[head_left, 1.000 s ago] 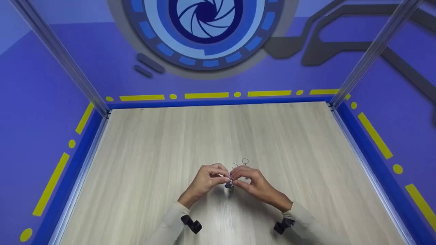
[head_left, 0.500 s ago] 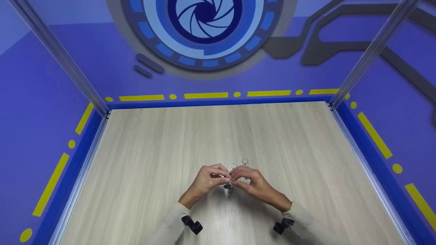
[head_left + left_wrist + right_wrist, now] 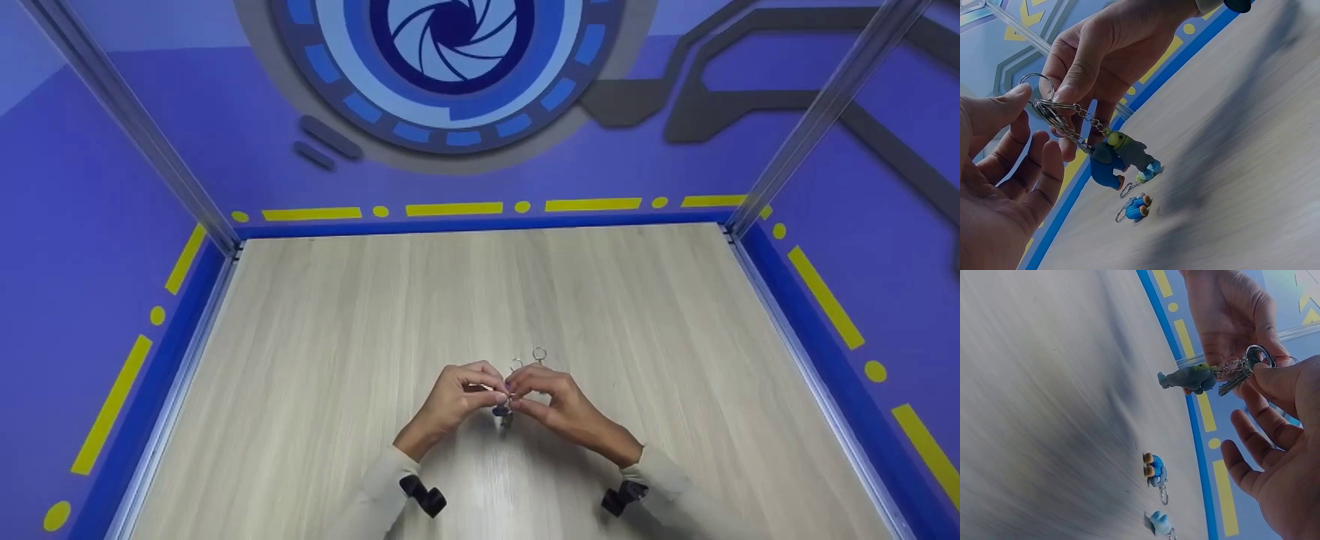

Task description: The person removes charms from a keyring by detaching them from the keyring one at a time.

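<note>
My left hand pinches a split ring between thumb and fingertips. Facing it, my right hand pinches the same cluster of metal rings, so the fingertips of both hands nearly meet. Two keychain figures dangle from short chains: a blue one and a grey one with a yellow-green head. A metal key hangs beside them in the right wrist view. In the head view the dangling cluster shows just below my fingers, partly hidden.
On the wooden table lie two more keychains beyond my hands: a blue figure and a light blue figure, each with a ring. Blue panels with yellow markings wall in the table at the back and sides.
The dangling figures have shifted slightly left beneath my fingers. Both hands stay in nearly the same place, with the pinch kept.
</note>
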### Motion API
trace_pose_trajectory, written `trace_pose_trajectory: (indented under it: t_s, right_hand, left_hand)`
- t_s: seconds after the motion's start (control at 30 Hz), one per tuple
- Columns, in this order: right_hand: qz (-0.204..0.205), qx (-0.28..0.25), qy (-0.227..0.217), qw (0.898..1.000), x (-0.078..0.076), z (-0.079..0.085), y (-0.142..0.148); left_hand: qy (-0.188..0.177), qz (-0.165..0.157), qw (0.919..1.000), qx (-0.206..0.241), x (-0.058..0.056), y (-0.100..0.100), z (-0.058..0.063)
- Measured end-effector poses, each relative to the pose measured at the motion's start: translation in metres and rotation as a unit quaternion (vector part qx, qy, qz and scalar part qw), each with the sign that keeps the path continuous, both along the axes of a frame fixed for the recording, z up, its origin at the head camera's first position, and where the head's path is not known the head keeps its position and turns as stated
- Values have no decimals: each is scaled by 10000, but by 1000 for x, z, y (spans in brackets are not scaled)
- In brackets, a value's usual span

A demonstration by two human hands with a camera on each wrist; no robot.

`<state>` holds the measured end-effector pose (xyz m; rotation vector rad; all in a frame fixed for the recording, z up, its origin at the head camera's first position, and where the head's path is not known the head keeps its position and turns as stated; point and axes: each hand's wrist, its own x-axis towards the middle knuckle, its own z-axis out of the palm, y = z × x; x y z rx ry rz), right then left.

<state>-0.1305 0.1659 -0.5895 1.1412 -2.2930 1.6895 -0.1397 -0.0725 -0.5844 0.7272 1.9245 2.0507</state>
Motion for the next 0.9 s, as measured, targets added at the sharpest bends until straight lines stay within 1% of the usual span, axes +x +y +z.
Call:
trace_pose_trajectory:
  t_s: [0.2, 0.6, 0.8, 0.9]
  right_hand:
    - [-50, 9, -45, 10000, -1, 1, -2]
    - [-120, -132, 7, 9998, 0, -2, -8]
    - [-399, -195, 105, 9990, 1, -5, -9]
    - [-476, -233, -28, 9986, 2, -5, -8]
  left_hand:
    - [-42, -67, 9999, 109, 0, 0, 0]
    - [-61, -31, 9999, 149, 1, 1, -1]
    - [-136, 173, 9998, 26, 1, -1, -1]
    - [-198, 306, 9993, -70, 0, -3, -1]
